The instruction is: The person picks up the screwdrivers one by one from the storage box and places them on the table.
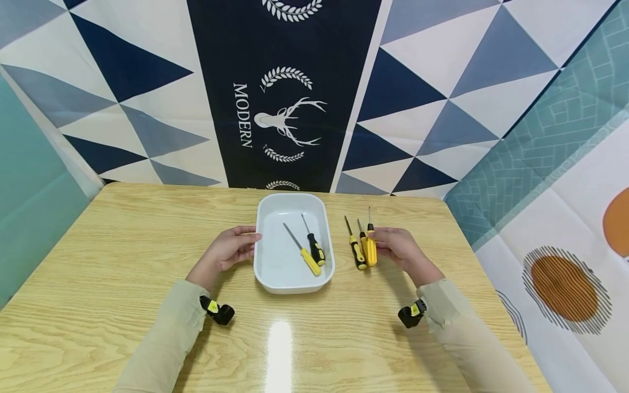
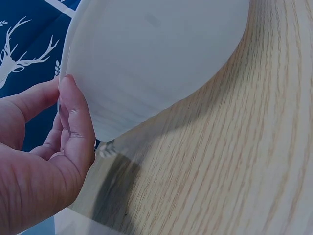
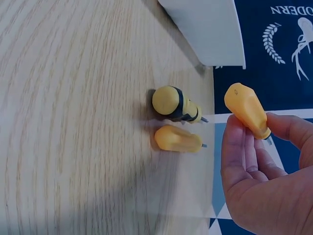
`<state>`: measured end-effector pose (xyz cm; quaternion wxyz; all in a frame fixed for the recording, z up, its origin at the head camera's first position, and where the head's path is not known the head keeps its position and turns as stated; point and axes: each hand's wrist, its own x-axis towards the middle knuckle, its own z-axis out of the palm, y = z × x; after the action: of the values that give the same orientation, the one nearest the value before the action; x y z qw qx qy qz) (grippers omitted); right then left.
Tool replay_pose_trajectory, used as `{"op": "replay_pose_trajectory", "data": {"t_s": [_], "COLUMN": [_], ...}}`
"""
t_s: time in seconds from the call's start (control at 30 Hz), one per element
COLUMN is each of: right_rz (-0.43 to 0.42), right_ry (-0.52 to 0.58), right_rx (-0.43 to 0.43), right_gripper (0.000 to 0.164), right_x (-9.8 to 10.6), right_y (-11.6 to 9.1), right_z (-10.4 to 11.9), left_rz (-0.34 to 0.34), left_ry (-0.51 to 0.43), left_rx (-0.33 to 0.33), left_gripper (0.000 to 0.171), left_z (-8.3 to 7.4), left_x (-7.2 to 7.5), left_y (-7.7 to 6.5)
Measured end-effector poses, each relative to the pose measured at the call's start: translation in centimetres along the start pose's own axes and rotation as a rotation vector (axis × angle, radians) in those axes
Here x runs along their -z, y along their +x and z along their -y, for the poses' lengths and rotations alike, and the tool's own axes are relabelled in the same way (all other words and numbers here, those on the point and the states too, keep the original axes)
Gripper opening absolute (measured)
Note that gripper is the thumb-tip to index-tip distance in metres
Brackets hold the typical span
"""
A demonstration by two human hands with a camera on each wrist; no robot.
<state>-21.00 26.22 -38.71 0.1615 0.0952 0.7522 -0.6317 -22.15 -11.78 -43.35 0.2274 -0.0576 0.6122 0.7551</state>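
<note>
On the left, my left hand (image 1: 230,248) pinches the rim of a white plastic tray (image 1: 273,267), with its fingers against the outer wall (image 2: 146,63). Inside the tray lie a yellow-handled screwdriver (image 1: 310,262) and a black-and-yellow screwdriver (image 1: 316,250). To the tray's right, my right hand (image 1: 399,248) holds another yellow screwdriver (image 1: 372,254) by its handle (image 3: 247,110), raised over the tabletop, shaft pointing away from me. Close beside it, a black-and-yellow screwdriver (image 3: 168,102) and a yellow screwdriver (image 3: 178,139) lie on the table.
Everything stands on a wood-grain table (image 1: 147,234) whose far edge meets a patterned cloth backdrop (image 1: 290,109). Another printed cloth (image 1: 560,273) hangs along the right side. A small black camera (image 1: 413,314) is strapped to each wrist.
</note>
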Motion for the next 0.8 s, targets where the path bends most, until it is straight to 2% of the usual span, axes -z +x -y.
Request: {"op": "replay_pose_trajectory", "data": {"t_s": [0.43,0.8], "right_rz": [-0.013,-0.044], "right_ry": [-0.051,-0.009], "right_rx": [-0.013,-0.034], "right_gripper": [0.058,0.058], "right_x": [1.0,1.3], "right_y": [0.1,0.7], "right_z": [-0.6,-1.4], "left_rz": [-0.007,-0.004], "left_ry": [0.024,0.019], "left_rx": [0.0,0.002], "left_gripper": [0.056,0.056], "left_z": [0.1,0.2], "left_x": [0.1,0.2], "left_y": [0.1,0.1]}}
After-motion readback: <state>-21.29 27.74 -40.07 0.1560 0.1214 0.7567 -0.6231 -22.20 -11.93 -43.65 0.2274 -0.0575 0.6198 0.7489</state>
